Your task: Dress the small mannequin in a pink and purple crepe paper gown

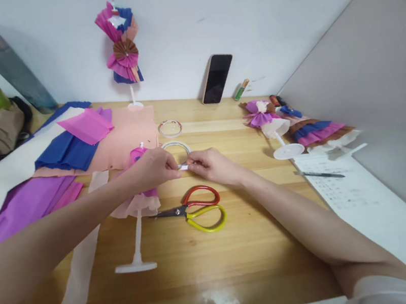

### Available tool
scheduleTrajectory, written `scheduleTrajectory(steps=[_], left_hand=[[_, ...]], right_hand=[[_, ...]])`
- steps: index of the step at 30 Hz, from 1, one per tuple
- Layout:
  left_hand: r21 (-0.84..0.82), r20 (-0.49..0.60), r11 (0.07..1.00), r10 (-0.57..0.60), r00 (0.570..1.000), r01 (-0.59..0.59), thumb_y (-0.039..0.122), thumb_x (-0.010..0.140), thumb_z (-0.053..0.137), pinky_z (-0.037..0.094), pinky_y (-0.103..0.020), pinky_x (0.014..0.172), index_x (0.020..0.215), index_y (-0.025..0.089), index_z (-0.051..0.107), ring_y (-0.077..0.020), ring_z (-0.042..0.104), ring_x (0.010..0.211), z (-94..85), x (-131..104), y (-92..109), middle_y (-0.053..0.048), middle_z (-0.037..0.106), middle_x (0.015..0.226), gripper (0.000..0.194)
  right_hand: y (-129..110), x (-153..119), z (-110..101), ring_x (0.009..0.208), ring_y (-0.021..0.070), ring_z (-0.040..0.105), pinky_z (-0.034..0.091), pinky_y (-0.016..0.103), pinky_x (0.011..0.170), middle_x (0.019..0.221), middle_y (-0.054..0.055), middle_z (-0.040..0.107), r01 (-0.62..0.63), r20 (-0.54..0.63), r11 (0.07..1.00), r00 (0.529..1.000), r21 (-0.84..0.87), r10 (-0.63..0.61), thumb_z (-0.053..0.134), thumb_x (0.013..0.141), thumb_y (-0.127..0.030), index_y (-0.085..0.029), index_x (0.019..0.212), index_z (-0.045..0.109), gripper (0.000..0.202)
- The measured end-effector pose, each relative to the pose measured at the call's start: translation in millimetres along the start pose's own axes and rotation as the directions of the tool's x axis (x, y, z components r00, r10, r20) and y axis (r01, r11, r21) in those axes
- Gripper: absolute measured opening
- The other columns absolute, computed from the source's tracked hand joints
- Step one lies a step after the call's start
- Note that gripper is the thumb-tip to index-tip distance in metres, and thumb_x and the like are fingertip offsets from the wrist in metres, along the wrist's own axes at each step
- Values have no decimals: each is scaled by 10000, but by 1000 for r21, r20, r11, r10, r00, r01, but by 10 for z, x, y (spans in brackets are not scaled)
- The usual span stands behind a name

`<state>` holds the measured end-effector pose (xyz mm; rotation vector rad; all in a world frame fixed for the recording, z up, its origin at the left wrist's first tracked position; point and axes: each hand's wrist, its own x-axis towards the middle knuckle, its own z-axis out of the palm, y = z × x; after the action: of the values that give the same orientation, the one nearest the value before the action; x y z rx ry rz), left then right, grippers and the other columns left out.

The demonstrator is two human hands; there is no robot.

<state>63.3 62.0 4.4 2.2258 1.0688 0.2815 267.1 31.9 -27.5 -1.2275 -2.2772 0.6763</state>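
My left hand (161,166) and my right hand (207,165) meet near the middle of the table, fingers pinched on a small white strip (184,167) between them. Just behind the fingertips lies a roll of tape (176,146). Under my left hand and forearm lies a small white stand (138,239) dressed in pink and pale crepe paper, partly hidden. Scissors (200,209) with one red and one yellow handle lie in front of my hands, blades toward the stand.
Crepe paper sheets (126,128) cover the left. A dressed stand (128,63) is upright at the wall, near a phone (216,79). More dressed stands (288,151), a pen (324,174) and written paper (364,198) are right. A bottle (6,65) stands back left.
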Motion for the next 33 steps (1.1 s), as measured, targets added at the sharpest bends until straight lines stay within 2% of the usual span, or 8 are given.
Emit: scheduleTrajectory(steps=[6, 9, 12, 15, 19, 24, 30, 33], left_hand=[[-119, -7, 993, -24, 1000, 23, 132, 659, 567, 298, -207, 503, 509, 131, 627, -76, 438, 492, 25, 96, 59, 45, 504, 461, 161], [-196, 10, 979, -54, 999, 55, 206, 704, 578, 297, -198, 451, 534, 134, 623, -63, 400, 419, -20, 97, 108, 52, 474, 444, 190], [-284, 3, 956, -80, 997, 77, 269, 737, 594, 285, -192, 409, 606, 132, 647, -56, 353, 373, -53, 77, 159, 64, 439, 415, 197], [-313, -30, 949, -38, 999, 27, 269, 744, 606, 267, -186, 410, 621, 123, 657, -55, 364, 403, -51, 73, 189, 58, 457, 433, 197], [-131, -64, 981, 134, 989, -142, 197, 726, 587, 320, -193, 497, 617, 130, 669, -77, 452, 512, -16, 97, 179, 36, 545, 508, 152], [112, -71, 966, 242, 968, -233, 183, 759, 531, 341, -216, 578, 608, 140, 657, -102, 491, 591, 12, 108, 192, 5, 623, 600, 201], [143, -59, 970, 205, 977, -195, 190, 746, 540, 255, -219, 500, 498, 142, 540, -68, 341, 484, 12, 142, 196, 51, 419, 466, 252], [151, -82, 986, 90, 993, -77, 257, 762, 541, 216, -227, 472, 457, 148, 480, -70, 287, 474, -19, 137, 160, 58, 310, 439, 329]], right_hand=[[-36, -39, -9, 593, 117, 465, 351, 236, 597, 672, -15, 559, -22, -80, 997, 996, 71, 28, 513, 866, -240, -153, 878, 625, 142], [-82, -103, -22, 593, 129, 452, 355, 239, 570, 684, -26, 513, -54, -275, 990, 957, 127, 88, 458, 904, -292, -163, 1093, 563, 251], [-160, -164, -18, 527, 119, 400, 326, 237, 523, 617, -51, 448, -43, -419, 988, 902, 151, 103, 504, 884, -323, -193, 993, 554, 177], [-240, -187, 7, 479, 102, 370, 307, 234, 505, 551, -61, 446, -36, -354, 995, 933, 92, 67, 581, 841, -342, -197, 858, 564, 146], [-275, -169, 23, 479, 99, 363, 293, 230, 504, 522, -55, 448, -86, -278, 992, 955, 92, 108, 617, 810, -345, -184, 787, 594, 164], [-208, -145, -2, 512, 97, 373, 306, 235, 545, 549, -39, 465, -94, -228, 980, 965, 174, 133, 551, 824, -320, -168, 707, 600, 198], [-82, -101, -46, 578, 110, 426, 333, 241, 576, 595, -20, 504, -128, -173, 937, 966, 326, 192, 568, 773, -397, -169, 652, 572, 258], [72, -101, -105, 521, 94, 350, 282, 234, 518, 550, -49, 418, -190, -204, 893, 934, 408, 292, 556, 762, -422, -184, 643, 527, 268]])
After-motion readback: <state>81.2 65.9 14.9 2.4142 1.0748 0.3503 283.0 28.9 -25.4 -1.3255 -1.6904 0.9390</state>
